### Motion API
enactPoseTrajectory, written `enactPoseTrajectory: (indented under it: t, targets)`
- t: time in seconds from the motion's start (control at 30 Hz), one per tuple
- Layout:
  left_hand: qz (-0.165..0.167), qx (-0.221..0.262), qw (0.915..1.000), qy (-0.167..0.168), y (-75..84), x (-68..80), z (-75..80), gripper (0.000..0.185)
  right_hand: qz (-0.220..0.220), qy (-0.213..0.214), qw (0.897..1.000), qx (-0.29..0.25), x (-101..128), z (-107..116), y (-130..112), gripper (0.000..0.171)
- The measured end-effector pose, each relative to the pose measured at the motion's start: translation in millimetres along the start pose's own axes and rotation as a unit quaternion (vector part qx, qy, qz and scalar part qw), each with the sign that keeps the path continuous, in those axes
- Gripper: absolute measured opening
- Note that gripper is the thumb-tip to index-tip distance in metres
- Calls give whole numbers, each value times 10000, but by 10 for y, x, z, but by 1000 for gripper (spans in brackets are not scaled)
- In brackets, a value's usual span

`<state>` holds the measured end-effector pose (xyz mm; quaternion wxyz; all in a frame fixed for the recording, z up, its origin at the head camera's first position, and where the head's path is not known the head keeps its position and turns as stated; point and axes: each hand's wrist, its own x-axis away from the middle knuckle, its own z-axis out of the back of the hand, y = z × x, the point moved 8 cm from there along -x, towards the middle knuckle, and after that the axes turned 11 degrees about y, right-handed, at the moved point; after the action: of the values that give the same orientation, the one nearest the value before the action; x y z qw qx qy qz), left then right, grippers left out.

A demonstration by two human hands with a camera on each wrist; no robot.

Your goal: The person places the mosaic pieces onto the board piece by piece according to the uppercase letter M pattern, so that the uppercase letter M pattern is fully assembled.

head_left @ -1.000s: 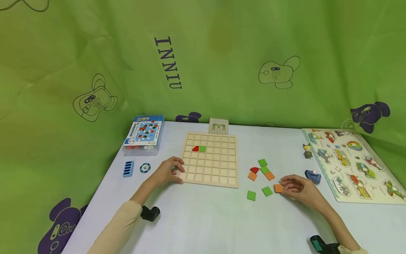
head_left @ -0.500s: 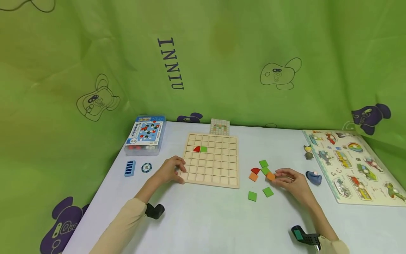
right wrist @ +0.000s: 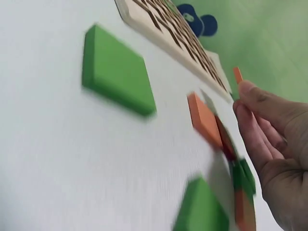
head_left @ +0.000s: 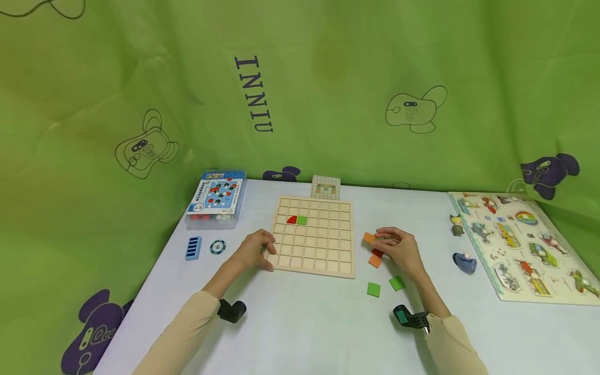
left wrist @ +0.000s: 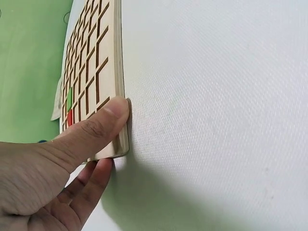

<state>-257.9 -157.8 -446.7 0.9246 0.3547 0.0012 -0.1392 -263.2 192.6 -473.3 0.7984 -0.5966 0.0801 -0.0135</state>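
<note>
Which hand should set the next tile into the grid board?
The right hand: it already pinches an orange tile just beside the board. The left hand grips the board's near left corner, steadying it, and holds no tile.

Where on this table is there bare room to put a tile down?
Bare cloth runs along the near edge, in front of the grid board and the two green tiles. More lies between the blue toy and those tiles. It is crowded beside the right hand, where loose tiles cluster.
</note>
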Motion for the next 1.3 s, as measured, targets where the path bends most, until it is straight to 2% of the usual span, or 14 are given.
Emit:
enactPoseTrajectory:
  t: [0.3, 0.47, 0.73, 0.93, 1.1, 1.3]
  targets:
    - [80, -78, 9999, -19, 24, -16, -21, 31, 268, -69, 9996, -44, -248, -582, -168, 39]
    - [28, -159, 9999, -21, 42, -22, -17, 31, 570, -12, 9979, 295, -369, -869, -278, 36]
    - [-31, -212, 9998, -16, 39, -22, -8, 31, 1199, -127, 9889, 864, -505, -1225, -454, 32]
    - [-56, -208, 9998, 11, 14, -18, -1, 31, 1166, -318, 9889, 861, -532, -1390, -508, 33]
    - [-78, -226, 9997, 9, 24, -20, -13, 31, 1032, -473, 9910, 706, -519, -1421, -534, 35]
    - [-64, -238, 9997, 18, 19, -14, 0, 31, 840, -582, 9944, 256, -496, -1416, -531, 33]
